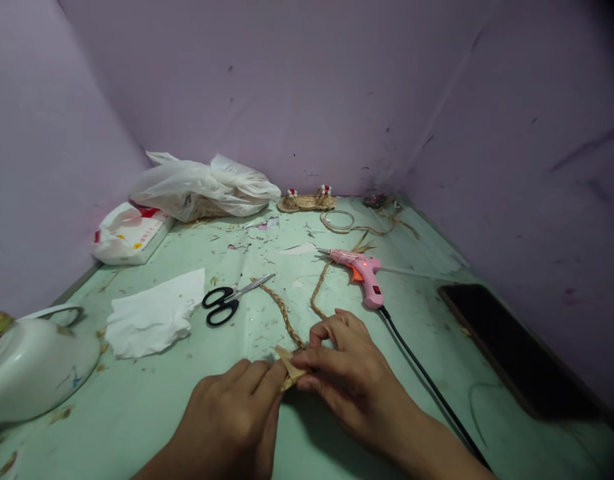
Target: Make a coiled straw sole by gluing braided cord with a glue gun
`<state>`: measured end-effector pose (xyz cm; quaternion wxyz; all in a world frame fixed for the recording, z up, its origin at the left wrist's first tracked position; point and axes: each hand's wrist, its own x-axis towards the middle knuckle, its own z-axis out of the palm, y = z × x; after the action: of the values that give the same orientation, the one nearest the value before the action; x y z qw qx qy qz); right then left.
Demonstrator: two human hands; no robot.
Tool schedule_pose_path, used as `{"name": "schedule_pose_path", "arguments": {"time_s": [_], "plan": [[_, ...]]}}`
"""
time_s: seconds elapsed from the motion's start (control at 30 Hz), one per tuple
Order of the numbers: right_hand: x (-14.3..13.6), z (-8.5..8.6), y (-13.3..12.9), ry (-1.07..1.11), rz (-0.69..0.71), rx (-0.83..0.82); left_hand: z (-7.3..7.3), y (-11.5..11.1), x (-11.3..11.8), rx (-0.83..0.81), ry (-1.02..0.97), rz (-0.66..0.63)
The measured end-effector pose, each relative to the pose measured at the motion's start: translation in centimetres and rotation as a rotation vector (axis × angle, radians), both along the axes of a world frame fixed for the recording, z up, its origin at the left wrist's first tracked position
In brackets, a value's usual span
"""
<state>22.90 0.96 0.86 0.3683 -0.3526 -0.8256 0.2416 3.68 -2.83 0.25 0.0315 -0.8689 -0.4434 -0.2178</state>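
At the near middle of the table, my left hand [234,403] and my right hand [349,373] meet around a small piece of tan husk [291,367]. The left fingers are closed on its left side. The right thumb and fingertips pinch it from the right. A braided cord [283,310] runs from between the hands up toward the scissors [231,300], which have black handles. Another braided length [317,290] rises behind the right hand to frayed ends near a pink glue gun [364,267].
A dark phone-like slab [511,347] lies at the right, and the glue gun's black cable [431,383] passes the right arm. Crumpled white tissue [154,313] and a white bowl [41,367] are at left. Along the back are a plastic bag [201,187] and woven pieces [307,203].
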Motion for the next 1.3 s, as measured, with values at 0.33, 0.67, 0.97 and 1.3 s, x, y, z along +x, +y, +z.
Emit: {"name": "schedule_pose_path", "arguments": {"time_s": [0.33,0.67,0.97,1.3], "plan": [[0.3,1.5,1.6,-0.167,0.147,-0.064,0.2,0.2,0.0,0.014,-0.017,-0.027],[-0.1,-0.1,3.0,-0.095,0.245,0.029,0.4,0.2,0.1,0.047,-0.027,-0.036],[-2.0,-1.2,4.1,0.015,0.141,-0.378,1.8,1.2,-1.0,0.056,0.006,0.049],[-2.5,-1.6,4.2,0.044,0.092,-0.514,2.5,2.2,-1.2,0.003,-0.011,-0.115]]}}
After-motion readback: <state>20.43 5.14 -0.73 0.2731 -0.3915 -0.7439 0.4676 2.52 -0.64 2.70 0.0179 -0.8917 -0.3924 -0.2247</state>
